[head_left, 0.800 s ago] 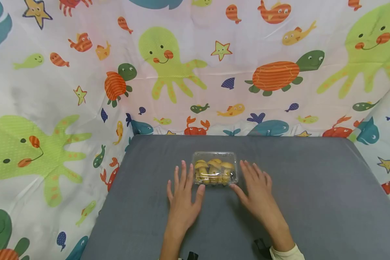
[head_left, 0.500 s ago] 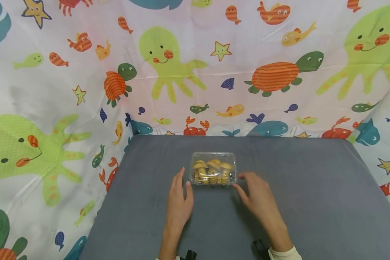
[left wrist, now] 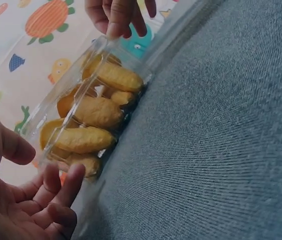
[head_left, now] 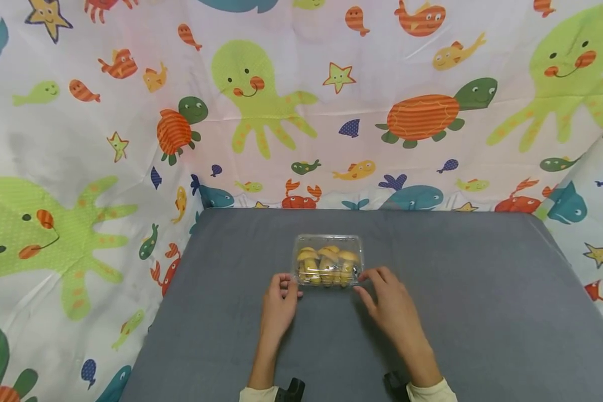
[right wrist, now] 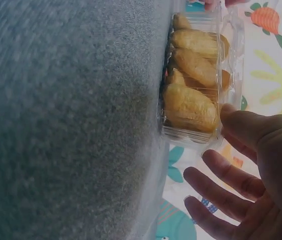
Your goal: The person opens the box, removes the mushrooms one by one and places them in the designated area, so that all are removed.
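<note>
A clear plastic box (head_left: 328, 239) with a transparent lid stands on the grey cloth-covered table. Several yellow-brown mushrooms (head_left: 326, 265) are inside. My left hand (head_left: 279, 307) is at the box's near left corner, its fingers loosely curled; in the left wrist view, the thumb (left wrist: 18, 147) and fingertips lie close to the box end, and firm contact is hard to make out. My right hand (head_left: 394, 307) pinches the near right corner between thumb and forefinger. In the right wrist view its thumb (right wrist: 236, 117) lies on the lid edge, while the other fingers spread loosely.
The grey tabletop (head_left: 472, 301) extends around the box. A white curtain (head_left: 281, 128) printed with sea animals hangs behind and at both sides. Black straps (head_left: 292, 389) sit at the wrists, beside pale sleeves (head_left: 432, 392).
Both hands were spread with straight fingers beside the box. The fingers have since curled in at its near corners, the left hand drawing back slightly first. The box stays in place.
</note>
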The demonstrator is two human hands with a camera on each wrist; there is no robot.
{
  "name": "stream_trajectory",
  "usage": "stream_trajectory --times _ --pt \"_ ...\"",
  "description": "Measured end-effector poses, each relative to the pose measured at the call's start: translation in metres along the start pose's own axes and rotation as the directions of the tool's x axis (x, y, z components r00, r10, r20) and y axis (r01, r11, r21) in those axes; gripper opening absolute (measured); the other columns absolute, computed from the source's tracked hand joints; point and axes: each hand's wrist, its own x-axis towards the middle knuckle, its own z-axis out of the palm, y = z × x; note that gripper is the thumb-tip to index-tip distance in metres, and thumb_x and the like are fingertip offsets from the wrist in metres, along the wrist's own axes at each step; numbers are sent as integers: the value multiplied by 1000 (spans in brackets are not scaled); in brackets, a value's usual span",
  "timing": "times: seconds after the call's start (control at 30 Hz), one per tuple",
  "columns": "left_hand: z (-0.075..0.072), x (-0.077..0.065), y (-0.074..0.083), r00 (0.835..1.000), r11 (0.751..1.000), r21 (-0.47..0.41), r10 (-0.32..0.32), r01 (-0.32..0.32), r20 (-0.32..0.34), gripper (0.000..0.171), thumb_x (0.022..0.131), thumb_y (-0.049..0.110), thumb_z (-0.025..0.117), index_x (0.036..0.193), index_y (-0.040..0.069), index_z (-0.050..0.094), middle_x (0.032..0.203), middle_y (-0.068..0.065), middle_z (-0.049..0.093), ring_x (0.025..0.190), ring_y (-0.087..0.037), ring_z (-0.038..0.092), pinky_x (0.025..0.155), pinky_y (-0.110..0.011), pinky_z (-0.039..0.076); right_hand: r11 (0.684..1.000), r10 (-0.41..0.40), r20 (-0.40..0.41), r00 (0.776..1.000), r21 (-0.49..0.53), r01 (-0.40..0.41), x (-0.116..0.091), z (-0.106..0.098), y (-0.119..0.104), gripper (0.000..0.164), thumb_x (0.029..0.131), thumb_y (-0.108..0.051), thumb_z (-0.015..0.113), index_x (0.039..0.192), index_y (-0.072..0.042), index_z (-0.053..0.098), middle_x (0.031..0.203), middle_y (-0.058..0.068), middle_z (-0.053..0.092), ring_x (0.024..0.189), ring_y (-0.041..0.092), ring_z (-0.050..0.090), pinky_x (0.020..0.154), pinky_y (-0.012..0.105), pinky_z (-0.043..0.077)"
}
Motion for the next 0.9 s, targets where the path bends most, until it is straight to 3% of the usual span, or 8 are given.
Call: stream_trajectory --times 0.17,0.43,0.7,0.9 --pt "2 5 -7 999 997 -67 -34 34 0 9 103 18 65 105 9 66 85 -6 71 76 -24 78 64 -24 46 1000 8 -22 1000 -10 -8 1 5 -3 27 91 -31 87 107 -16 70 112 7 67 89 29 65 72 51 53" --pt "2 6 -8 996 991 -115 -52 61 78 16 105 24 66 102 7 64 80 -11 72 75 -26 78 65 -22 45 998 16 -109 994 -56 -22 1 12 -5 37 84 -39 92 101 -17 67 106 6 64 78 25 61 61 46 50" --pt "1 5 -5 993 995 -89 -43 52 106 14 106 21 64 100 9 62 80 -5 72 76 -22 78 68 -24 46 997 -11 -153 988 -72 0 0 16 -2 37 81 -37 94 97 -16 68 112 5 62 90 29 63 60 46 52" --pt "0 7 -4 993 995 -76 -49 57 110 13 106 20 64 99 9 60 82 -9 73 78 -25 78 69 -24 46 997 -31 -159 987 -73 19 2 14 -4 32 82 -34 92 94 -17 68 111 5 63 93 30 64 60 46 52"
